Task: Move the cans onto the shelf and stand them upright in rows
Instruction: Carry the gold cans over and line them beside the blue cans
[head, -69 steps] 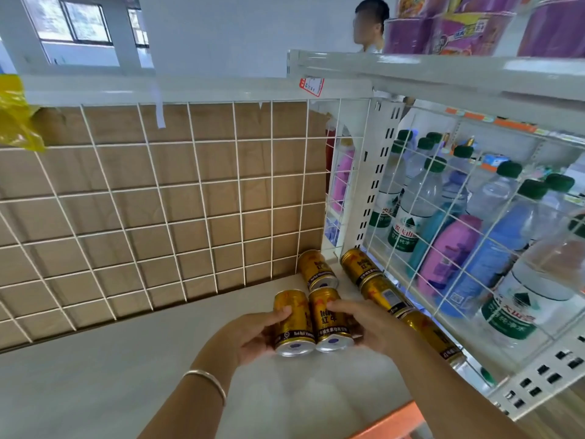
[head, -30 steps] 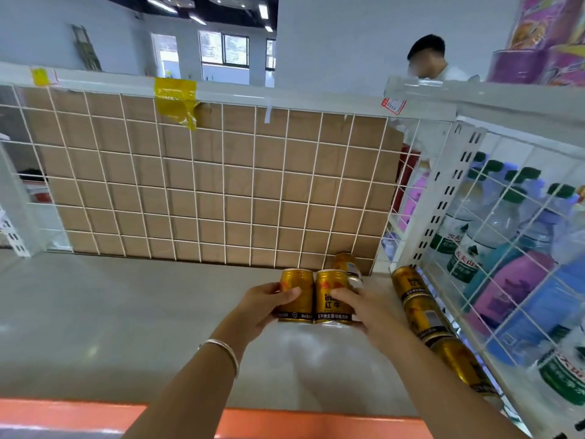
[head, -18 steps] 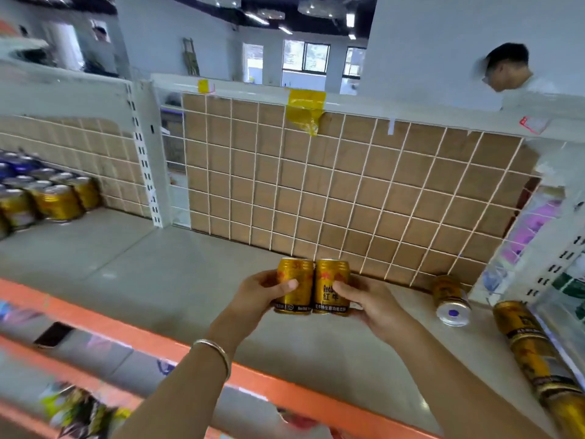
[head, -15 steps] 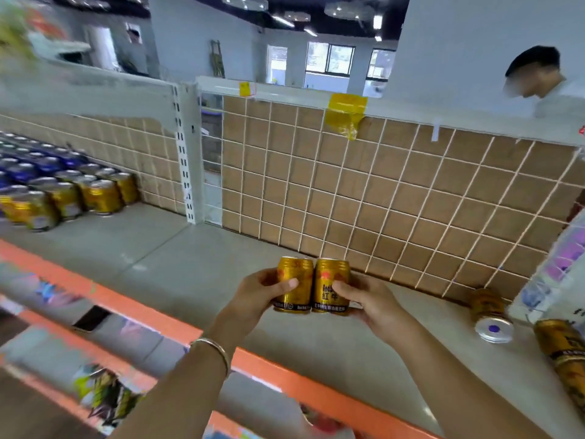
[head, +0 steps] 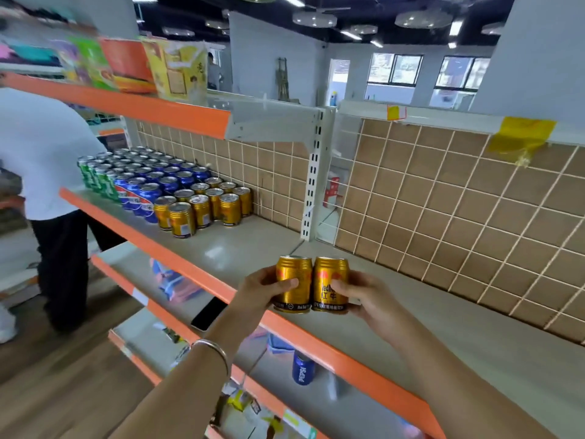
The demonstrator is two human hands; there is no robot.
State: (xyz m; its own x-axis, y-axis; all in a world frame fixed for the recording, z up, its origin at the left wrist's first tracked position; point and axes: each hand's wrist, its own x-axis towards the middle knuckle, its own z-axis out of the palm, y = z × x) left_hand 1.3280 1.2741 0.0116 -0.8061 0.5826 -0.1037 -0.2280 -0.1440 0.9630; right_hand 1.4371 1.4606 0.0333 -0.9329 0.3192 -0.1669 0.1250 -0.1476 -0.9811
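Two gold cans are held upright side by side above the shelf's front edge. My left hand [head: 264,291] grips the left gold can [head: 293,282]; my right hand [head: 364,296] grips the right gold can [head: 330,282]. The cans touch each other. Further left on the grey shelf [head: 253,245] stand rows of upright gold cans [head: 202,207], then blue cans [head: 148,188] and green cans [head: 95,179].
A person in a white shirt [head: 41,153] stands at the left by the shelf. An orange-edged upper shelf [head: 126,106] overhangs the can rows. A phone [head: 209,313] and a blue can [head: 302,370] lie on the lower shelf. A wire grid back panel [head: 459,217] lines the rear.
Both hands have carried the two gold cans leftward along the shelf. The lying cans at the right have left view and the standing rows at the left have come closer.
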